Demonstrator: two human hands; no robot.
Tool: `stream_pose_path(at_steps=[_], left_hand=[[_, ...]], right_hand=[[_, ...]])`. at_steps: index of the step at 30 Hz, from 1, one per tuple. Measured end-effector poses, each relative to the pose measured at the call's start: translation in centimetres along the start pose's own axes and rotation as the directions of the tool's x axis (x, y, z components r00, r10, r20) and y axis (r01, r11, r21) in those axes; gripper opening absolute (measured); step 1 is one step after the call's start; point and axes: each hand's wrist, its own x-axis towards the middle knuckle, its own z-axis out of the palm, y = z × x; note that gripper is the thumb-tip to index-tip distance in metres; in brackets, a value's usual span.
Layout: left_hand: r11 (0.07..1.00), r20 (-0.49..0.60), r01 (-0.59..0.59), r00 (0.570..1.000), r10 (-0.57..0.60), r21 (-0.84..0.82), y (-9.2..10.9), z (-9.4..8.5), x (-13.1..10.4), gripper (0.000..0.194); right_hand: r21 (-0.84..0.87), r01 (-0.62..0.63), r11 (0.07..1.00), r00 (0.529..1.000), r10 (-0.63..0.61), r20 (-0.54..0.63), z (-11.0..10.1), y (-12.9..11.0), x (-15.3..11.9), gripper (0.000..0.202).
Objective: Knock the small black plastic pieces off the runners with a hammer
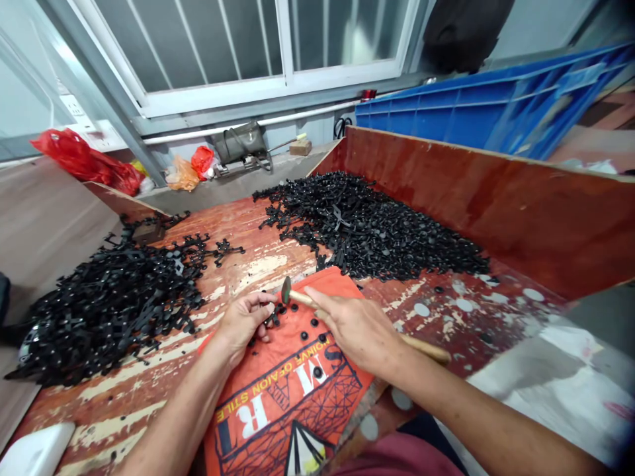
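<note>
My right hand (354, 325) is closed around the wooden handle of a small hammer (286, 289), its dark metal head pointing left. Just below and left of that head, my left hand (243, 325) pinches a small black part (271, 318), mostly covered by the fingers. Both hands are over an orange printed cloth (340, 285) spread at the front of the table. Several small round black pieces (314, 322) lie scattered on the cloth near my right hand. Whether the hammer head touches the black part, I cannot tell.
Piles of black parts lie at the left (114, 304) and at the back right (367, 225) of the worn red table (248, 228). A wooden board (496, 198) walls the right side, with a blue crate (461, 109) behind it. A white object (40, 449) sits front left.
</note>
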Motion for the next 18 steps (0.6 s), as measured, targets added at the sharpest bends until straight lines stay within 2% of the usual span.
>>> stream_pose_path(at_steps=[3,4,8,12,16,18], left_hand=[[1.000,-0.002,-0.013,1.000,0.013,0.003,-0.06,-0.01,-0.10,0.046],[1.000,0.002,-0.016,1.000,0.016,0.007,-0.06,0.03,-0.13,0.045],[0.999,0.005,-0.026,1.000,0.026,0.042,0.03,0.26,-0.23,0.045],[0.997,0.023,-0.048,0.999,0.047,0.061,0.05,0.47,-0.21,0.046],[0.995,0.032,-0.071,0.997,0.068,0.074,0.02,0.57,-0.15,0.044],[0.994,0.026,-0.066,0.998,0.064,0.086,0.12,0.55,-0.29,0.044]], right_hand=[[0.049,0.026,0.998,0.990,-0.019,-0.138,0.03,-0.09,-0.07,0.050],[0.031,0.029,0.999,0.989,-0.024,-0.143,0.09,-0.11,-0.08,0.050],[-0.095,0.036,0.995,0.999,-0.035,0.010,0.24,-0.11,-0.06,0.050],[-0.009,0.019,1.000,0.994,-0.020,-0.107,0.09,-0.38,-0.06,0.050],[-0.120,-0.009,0.993,0.999,0.014,0.046,0.55,-0.78,0.26,0.048],[-0.147,0.007,0.989,0.997,0.005,0.077,0.57,-0.84,0.48,0.049]])
